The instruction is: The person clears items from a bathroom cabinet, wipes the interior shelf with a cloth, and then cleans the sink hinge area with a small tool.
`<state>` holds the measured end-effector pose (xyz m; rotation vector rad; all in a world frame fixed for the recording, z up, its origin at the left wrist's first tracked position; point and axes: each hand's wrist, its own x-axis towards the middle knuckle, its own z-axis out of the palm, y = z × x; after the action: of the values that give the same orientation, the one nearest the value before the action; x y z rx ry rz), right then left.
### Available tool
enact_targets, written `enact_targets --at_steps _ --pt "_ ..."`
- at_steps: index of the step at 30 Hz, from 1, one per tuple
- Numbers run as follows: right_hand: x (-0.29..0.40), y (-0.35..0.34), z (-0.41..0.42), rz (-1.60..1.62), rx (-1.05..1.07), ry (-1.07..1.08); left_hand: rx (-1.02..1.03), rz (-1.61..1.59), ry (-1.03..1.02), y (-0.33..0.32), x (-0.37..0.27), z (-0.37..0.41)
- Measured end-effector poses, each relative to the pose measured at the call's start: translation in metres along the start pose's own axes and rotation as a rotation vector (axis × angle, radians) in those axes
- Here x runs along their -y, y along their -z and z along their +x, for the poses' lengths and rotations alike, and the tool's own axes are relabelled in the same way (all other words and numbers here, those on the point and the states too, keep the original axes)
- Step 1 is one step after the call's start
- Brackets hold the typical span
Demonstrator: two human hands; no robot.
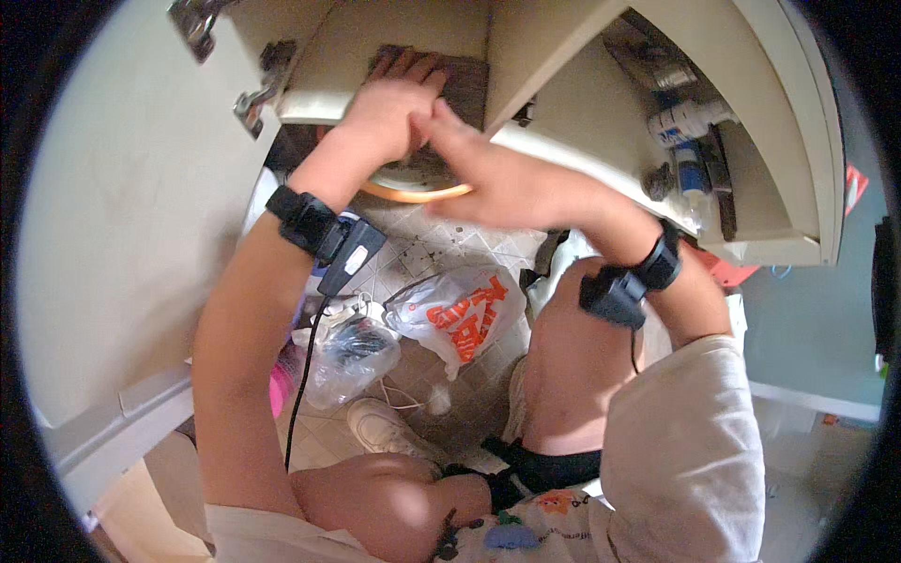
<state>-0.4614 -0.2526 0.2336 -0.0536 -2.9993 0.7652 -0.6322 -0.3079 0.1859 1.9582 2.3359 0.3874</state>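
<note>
My left hand (398,105) reaches into the cabinet, back of the hand up, fingers spread over a dark flat rectangular piece (468,84). What lies under its palm is hidden. My right hand (500,172), blurred, is just to the right and nearer me. Its thumb tip overlaps the left hand's edge in view; whether they touch I cannot tell. The thumb stands apart from the fingers, and nothing shows in the grasp. Below both hands curves an orange rim (415,193) of a round thing, mostly covered. Black devices are strapped to both wrists.
A cabinet door with metal hinges (253,109) stands at left. Bottles (690,165) sit in the right compartment. On the tiled floor lie a white plastic bag (464,313) with orange print and a clear bag (352,359). A black cable (303,380) hangs from my left wrist.
</note>
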Motion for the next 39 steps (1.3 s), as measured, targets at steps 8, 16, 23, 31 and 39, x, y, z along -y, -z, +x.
enact_targets --at_steps 8,16,23,31,39 --pt "0.025 -0.071 -0.026 0.074 -0.586 -0.050 0.469 0.008 0.074 0.061 -0.024 0.039" --pt "0.055 -0.083 -0.005 0.511 -0.706 -0.297 0.720 0.437 0.054 0.083 -0.055 0.091" --pt "0.024 -0.150 0.026 1.443 -0.687 -0.637 0.250 0.194 0.092 0.035 -0.050 0.087" --pt "0.008 -0.107 0.003 1.802 -0.557 -0.845 0.278 0.064 0.277 0.022 -0.059 0.026" --pt "-0.010 -0.078 -0.015 1.788 -0.682 -0.641 0.060 0.199 0.048 -0.012 -0.035 0.032"
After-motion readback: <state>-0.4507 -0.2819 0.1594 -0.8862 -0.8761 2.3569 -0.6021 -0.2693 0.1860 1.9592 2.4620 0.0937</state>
